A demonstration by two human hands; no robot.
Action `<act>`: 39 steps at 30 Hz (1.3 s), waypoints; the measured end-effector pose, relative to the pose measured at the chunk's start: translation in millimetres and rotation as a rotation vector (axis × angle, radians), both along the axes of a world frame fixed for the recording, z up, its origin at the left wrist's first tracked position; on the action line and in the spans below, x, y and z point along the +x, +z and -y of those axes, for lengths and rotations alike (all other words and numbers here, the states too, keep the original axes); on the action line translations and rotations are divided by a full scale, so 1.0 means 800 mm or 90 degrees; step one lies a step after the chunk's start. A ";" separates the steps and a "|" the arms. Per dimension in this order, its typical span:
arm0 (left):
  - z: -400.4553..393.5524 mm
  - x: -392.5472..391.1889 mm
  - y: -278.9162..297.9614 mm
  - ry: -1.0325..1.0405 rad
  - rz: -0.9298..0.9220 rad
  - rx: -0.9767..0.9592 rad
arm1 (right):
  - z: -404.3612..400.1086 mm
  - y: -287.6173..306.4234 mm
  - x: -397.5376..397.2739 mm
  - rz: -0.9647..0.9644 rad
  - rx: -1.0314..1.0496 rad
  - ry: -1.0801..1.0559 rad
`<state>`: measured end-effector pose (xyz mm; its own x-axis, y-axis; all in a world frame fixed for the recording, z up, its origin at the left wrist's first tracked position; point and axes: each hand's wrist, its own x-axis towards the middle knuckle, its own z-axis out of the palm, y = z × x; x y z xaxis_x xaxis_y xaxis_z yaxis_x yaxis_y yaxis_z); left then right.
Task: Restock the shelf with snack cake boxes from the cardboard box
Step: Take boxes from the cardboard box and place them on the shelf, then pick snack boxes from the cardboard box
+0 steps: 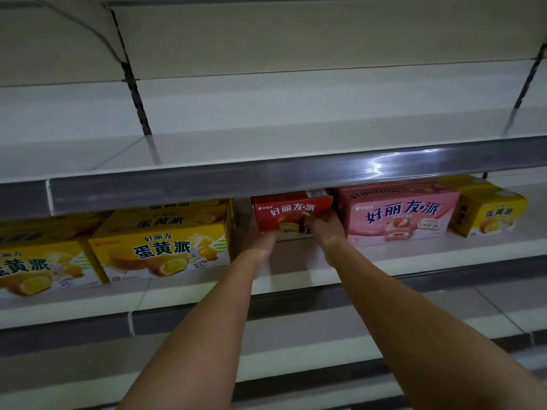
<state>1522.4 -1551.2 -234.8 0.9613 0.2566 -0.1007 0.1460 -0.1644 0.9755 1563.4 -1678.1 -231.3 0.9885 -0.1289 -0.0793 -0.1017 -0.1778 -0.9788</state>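
Gripping the red snack cake box (291, 211) from both sides, the left hand (262, 241) cups its lower left corner and the right hand (327, 229) seems to curl over its lower right front. It sits on the middle shelf (296, 279), between yellow boxes (165, 247) and a pink box (399, 214).

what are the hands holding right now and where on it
Both hands hold the red snack cake box on the shelf: the left hand at its lower left end, the right hand at its lower right front corner.
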 end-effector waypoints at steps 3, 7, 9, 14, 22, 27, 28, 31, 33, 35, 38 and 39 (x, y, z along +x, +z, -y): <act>-0.004 0.004 -0.005 0.030 -0.012 0.064 | 0.005 0.004 -0.017 -0.013 -0.048 0.012; -0.011 0.021 -0.029 0.053 -0.060 0.123 | 0.018 -0.001 -0.032 0.001 -0.097 0.040; 0.000 -0.004 -0.007 0.047 -0.060 0.159 | 0.029 -0.007 -0.043 0.000 -0.166 0.040; 0.015 -0.029 -0.002 -0.007 -0.106 0.306 | 0.057 -0.015 -0.079 -0.019 -0.385 0.049; 0.067 -0.092 -0.006 -0.129 -0.080 0.446 | 0.111 -0.013 -0.155 0.027 -0.522 0.046; 0.098 -0.121 -0.007 -0.197 0.030 0.469 | 0.143 -0.020 -0.209 -0.001 -0.561 -0.022; 0.103 -0.124 -0.009 -0.211 0.046 0.461 | 0.149 -0.023 -0.220 -0.013 -0.569 -0.029; 0.120 -0.138 -0.019 -0.285 0.088 0.455 | 0.167 -0.035 -0.264 -0.062 -0.570 -0.092; 0.128 -0.149 -0.031 -0.336 0.091 0.462 | 0.175 -0.046 -0.294 -0.108 -0.558 -0.139; 0.136 -0.165 -0.049 -0.396 0.084 0.467 | 0.181 -0.060 -0.329 -0.164 -0.542 -0.179; 0.147 -0.196 -0.080 -0.486 0.079 0.468 | 0.184 -0.087 -0.384 -0.232 -0.536 -0.239; 0.152 -0.209 -0.091 -0.522 0.077 0.467 | 0.185 -0.097 -0.407 -0.254 -0.532 -0.268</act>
